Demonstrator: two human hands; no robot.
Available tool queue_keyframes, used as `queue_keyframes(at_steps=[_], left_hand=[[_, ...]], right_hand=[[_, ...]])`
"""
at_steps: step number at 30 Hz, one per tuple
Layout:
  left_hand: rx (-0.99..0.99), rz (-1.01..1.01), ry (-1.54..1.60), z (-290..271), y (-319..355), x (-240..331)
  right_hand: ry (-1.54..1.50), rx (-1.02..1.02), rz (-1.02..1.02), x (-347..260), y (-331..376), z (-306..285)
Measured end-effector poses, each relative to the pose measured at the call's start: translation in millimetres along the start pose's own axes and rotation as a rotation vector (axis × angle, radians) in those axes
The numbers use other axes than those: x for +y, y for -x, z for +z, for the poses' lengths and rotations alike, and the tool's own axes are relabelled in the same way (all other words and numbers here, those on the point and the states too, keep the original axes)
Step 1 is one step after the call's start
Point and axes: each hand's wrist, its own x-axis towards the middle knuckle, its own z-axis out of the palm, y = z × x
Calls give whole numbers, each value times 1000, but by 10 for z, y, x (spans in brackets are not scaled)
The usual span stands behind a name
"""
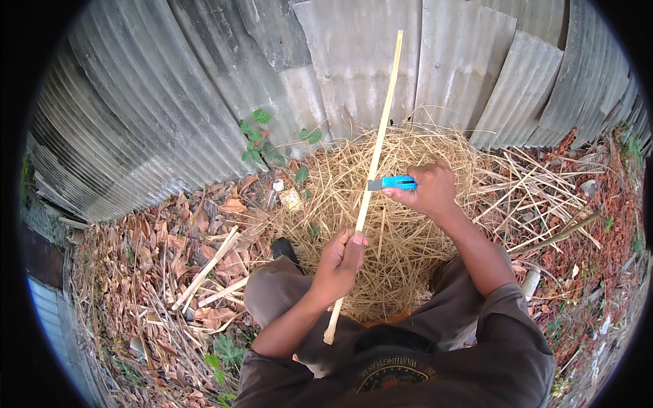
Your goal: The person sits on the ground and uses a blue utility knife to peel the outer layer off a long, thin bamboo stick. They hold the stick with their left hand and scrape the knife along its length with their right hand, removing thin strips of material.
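Observation:
A long pale strip of wood or bamboo slants up and away from my lap toward the fence. My left hand is wrapped round its lower part, with the thumb on top, and a rough knobbly end sticks out below. In my right hand is a blue utility knife, gripped by its handle. The knife's wide grey blade points left and meets the strip's edge a little above my left hand. Under both hands lies a heap of thin straw-coloured shavings.
A corrugated metal fence stands close in front. Dry brown leaves cover the ground on the left, with a few pale split sticks on them. More thin strips lie scattered at the right. A small green plant grows by the fence.

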Motion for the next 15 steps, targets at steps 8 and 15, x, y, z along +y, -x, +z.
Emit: queue_keyframes(at_steps=[8, 15], left_hand=[[-30, -49, 43, 25, 76, -64], [-48, -76, -18, 64, 121, -76]], right_hand=[[80, 57, -13, 233, -100, 153], [124, 159, -109, 483, -175, 319]])
